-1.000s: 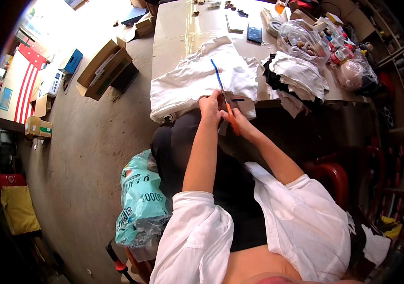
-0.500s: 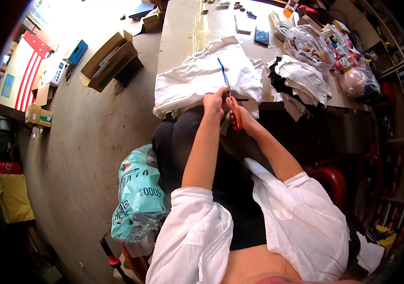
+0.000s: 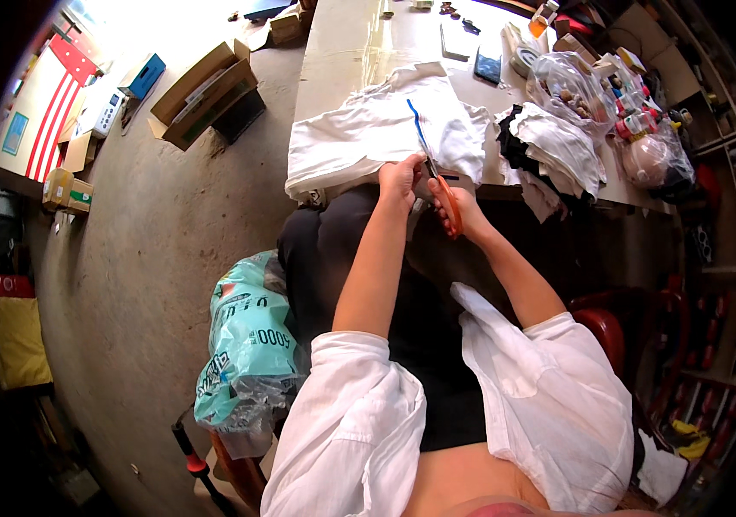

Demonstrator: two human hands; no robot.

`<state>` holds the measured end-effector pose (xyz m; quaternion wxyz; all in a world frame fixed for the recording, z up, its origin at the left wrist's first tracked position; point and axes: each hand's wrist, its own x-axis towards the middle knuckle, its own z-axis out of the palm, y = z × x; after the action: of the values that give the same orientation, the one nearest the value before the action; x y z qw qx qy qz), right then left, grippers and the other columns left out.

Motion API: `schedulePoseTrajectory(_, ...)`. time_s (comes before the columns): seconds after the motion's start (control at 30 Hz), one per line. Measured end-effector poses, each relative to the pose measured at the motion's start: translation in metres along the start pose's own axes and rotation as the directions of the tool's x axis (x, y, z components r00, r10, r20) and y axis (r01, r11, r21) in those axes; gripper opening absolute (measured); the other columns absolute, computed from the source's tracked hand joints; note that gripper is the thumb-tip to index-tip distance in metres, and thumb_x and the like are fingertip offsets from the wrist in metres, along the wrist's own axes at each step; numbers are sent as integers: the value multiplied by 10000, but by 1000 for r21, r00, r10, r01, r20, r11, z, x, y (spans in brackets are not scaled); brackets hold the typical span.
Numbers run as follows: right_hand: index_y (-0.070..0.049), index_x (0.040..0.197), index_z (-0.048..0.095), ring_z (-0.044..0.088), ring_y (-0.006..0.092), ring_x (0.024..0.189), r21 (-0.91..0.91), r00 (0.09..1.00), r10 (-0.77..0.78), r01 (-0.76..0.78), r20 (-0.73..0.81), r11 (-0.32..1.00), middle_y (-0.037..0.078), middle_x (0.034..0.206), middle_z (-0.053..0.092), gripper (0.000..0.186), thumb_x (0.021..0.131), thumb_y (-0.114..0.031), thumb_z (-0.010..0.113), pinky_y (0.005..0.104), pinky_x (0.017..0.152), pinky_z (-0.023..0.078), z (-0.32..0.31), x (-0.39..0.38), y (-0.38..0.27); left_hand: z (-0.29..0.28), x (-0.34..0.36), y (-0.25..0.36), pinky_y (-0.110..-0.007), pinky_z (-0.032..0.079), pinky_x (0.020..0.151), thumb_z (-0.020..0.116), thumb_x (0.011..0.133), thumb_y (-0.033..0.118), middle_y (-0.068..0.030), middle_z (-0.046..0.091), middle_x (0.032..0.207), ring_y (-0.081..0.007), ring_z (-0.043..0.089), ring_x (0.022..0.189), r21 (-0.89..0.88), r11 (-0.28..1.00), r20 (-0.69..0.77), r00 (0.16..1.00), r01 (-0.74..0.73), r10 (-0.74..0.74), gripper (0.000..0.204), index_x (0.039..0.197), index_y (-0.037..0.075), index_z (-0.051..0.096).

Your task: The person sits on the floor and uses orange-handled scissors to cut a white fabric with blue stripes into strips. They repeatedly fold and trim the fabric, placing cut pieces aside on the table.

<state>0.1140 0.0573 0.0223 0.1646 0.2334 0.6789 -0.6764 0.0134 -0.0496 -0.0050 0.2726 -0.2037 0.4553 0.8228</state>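
A white garment (image 3: pixel 342 142) lies spread over the near edge of the table, with a narrow blue strip (image 3: pixel 413 115) on it. My left hand (image 3: pixel 399 179) is closed on the garment's near edge, just left of a pair of orange-handled scissors (image 3: pixel 447 205). My right hand (image 3: pixel 464 215) grips the scissor handles, which point toward me; the blades run up into the garment beside my left fingers, partly hidden. A short dark bar shows right of the blades, too small to identify.
The table (image 3: pixel 326 36) holds a phone (image 3: pixel 487 65), a white-and-black cloth pile (image 3: pixel 557 146) and bagged bottles (image 3: pixel 635 125). An open cardboard box (image 3: pixel 204 90) stands on the floor at left. A turquoise bag (image 3: pixel 247 327) sits left of my legs, and shelving (image 3: pixel 721 258) lines the right.
The whole view has shifted slightly. Both hands and the scissors appear a little farther right, and my right fingers have changed their hold on the handles slightly. The garment keeps its shape.
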Motion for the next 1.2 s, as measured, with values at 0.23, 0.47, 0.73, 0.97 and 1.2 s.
schedulePoseTrajectory(0.23, -120, 778, 493, 476, 102, 506, -15, 976, 149, -149, 158, 989, -17, 632, 451, 604, 789, -724, 473, 248, 450, 413, -6, 5, -24, -4, 0, -4, -217, 425, 561, 691, 803, 88, -3, 602, 720, -94, 539, 619, 4, 999, 86, 995, 54, -55, 72, 788, 60, 627)
schedulePoseTrajectory(0.47, -110, 741, 444, 448, 98, 471, -26, 979, 149, -147, 141, 989, -19, 604, 413, 635, 776, -743, 466, 223, 413, 385, -15, 15, -33, -5, 0, -1, -233, 391, 529, 732, 772, 92, 5, 559, 705, -99, 481, 589, -44, 995, 102, 991, 95, -90, 127, 767, 73, 606)
schedulePoseTrajectory(0.73, -156, 676, 423, 384, 45, 421, -16, 998, 46, -45, 36, 999, -62, 559, 397, 548, 814, -683, 487, 176, 378, 320, -10, 8, -46, -4, -4, -6, -248, 402, 590, 733, 779, 126, 16, 559, 725, -103, 490, 640, -11, 993, 126, 985, 120, -118, 130, 804, 91, 610)
schedulePoseTrajectory(0.97, -97, 720, 475, 409, 67, 413, 3, 995, 84, -85, 60, 996, -38, 562, 424, 555, 794, -638, 574, 197, 361, 321, -19, 5, -49, 3, -1, -9, -263, 396, 590, 714, 788, 171, 13, 564, 748, -106, 494, 644, -191, 979, 142, 989, 70, -43, 137, 806, 104, 596)
schedulePoseTrajectory(1.2, -52, 914, 555, 452, 59, 512, -3, 983, 139, -140, 117, 990, -29, 670, 480, 549, 870, -594, 486, 190, 459, 374, -22, -9, -51, 17, 9, -7, -313, 460, 732, 694, 809, 199, -35, 616, 883, -168, 577, 792, -323, 943, 83, 995, 81, -58, 191, 931, 71, 623)
